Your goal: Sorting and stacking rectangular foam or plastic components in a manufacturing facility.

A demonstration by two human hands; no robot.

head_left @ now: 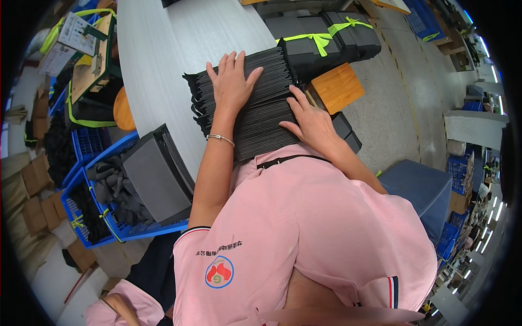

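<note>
A long row of thin black flat pieces [261, 130], packed edge to edge, lies on the pale table in front of me. Dark strap-like ends stick out along its left side. My left hand [231, 87] rests flat across the top of the row toward its far part, fingers spread. At the row's right side, my right hand [314, 122] touches the edges with its fingers stretched and thumb apart. Neither hand is closed around a piece. The lower end of the row meets the front of my pink shirt.
The pale table [155, 65] reaches away to the far left. Bundles of dark panels [304, 49] tied with bright yellow-green strips lie beyond the row. A wooden stool [338, 88] stands at right. On the left, a blue crate [130, 232] holds grey cloth pieces and a dark panel stack [157, 176].
</note>
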